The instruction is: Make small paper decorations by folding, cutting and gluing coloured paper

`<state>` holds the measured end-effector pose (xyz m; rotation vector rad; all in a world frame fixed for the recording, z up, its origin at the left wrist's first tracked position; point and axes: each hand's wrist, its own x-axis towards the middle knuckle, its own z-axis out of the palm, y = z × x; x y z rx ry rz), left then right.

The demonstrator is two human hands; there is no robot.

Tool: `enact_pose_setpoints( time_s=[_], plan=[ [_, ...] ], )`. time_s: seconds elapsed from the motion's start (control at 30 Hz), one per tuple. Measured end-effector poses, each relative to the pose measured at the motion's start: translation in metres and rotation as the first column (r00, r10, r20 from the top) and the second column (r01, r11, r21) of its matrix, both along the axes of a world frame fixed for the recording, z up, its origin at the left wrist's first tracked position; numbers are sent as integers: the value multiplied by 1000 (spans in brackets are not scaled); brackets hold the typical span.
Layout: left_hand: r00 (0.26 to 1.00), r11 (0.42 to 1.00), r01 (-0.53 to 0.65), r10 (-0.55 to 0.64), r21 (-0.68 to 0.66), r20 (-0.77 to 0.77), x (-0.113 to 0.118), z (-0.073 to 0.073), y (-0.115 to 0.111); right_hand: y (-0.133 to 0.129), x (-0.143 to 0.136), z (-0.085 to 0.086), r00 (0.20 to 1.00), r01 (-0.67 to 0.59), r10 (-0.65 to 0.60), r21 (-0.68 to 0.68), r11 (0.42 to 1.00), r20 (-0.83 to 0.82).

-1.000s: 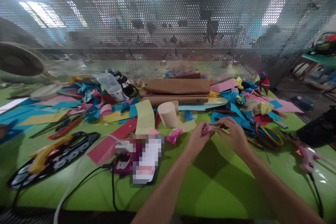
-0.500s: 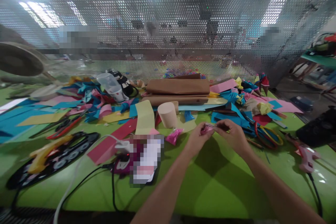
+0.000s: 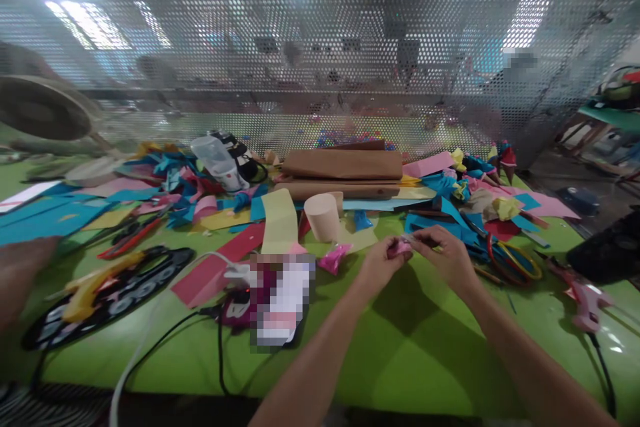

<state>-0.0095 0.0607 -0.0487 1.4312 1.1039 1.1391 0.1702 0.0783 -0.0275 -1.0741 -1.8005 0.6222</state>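
A small pink piece [image 3: 399, 248] is pinched in my left hand [image 3: 381, 263], above the green table. My right hand [image 3: 443, 250] touches its right end, thumb and index finger pressed together there; the fingers partly hide where they meet. Left of my hands lies a shiny pink twisted wrapper piece [image 3: 334, 258], beside an upright cream paper roll [image 3: 322, 217]. A small blue piece [image 3: 361, 219] sits just behind.
Brown paper [image 3: 343, 165] is stacked at the back. A phone [image 3: 286, 300] and cables lie left, with a yellow glue gun [image 3: 83, 293] farther left. Scissors [image 3: 513, 260] and a pink glue gun [image 3: 586, 300] lie right. Another person's arm [image 3: 23, 273] shows at far left.
Another person's blurred arm has come into view at the far left. The view has shifted slightly; my hands stay together, with more of the pink piece showing.
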Motion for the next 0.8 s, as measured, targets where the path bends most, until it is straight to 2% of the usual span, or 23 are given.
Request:
enact_pose_setpoints(
  time_s=[0.2, 0.33, 0.57, 0.67, 0.8],
  plan=[
    [999, 999, 47, -47, -9, -5, -1, 1, -1, -3, -3, -3, 1000, 31, -31, 16, 999, 8],
    [999, 999, 40, -39, 6, -15, -2, 1, -2, -4, -4, -1, 1000, -3, 3, -8, 1000, 26],
    [989, 989, 144, -144, 20, -17, 2, -5, -3, -5, -2, 2, 998, 2, -4, 38, 999, 59],
    [991, 992, 116, -112, 54, -74, -1, -3, -3, -5, -3, 1, 1000, 17, -17, -5, 1000, 13],
    [977, 995, 87, -75, 54, -201, -4, -1, -4, -3, -2, -4, 999, -31, 32, -58, 998, 18]
  ],
)
